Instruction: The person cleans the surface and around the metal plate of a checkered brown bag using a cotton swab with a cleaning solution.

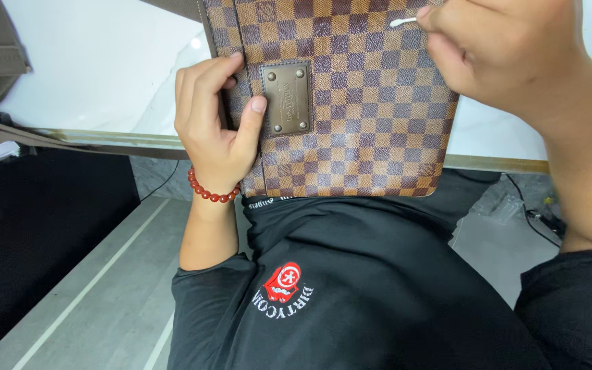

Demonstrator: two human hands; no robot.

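with the left hand (217, 123) clamping the checkered bag (351, 116) steady by its edge, the right hand (495, 48) pinches the cotton swab (403, 22) and best dabs lightly.

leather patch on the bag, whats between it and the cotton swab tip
Only bare checkered bag surface lies between the leather patch and the cotton swab tip, in the head view.

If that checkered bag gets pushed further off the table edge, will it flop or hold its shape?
The checkered bag probably holds its shape fairly well: its lower part overhangs the white table without sagging, steadied by the left hand. Its coated-looking surface may be a bit slick. The cotton swab in the right hand looks very light and bendable.
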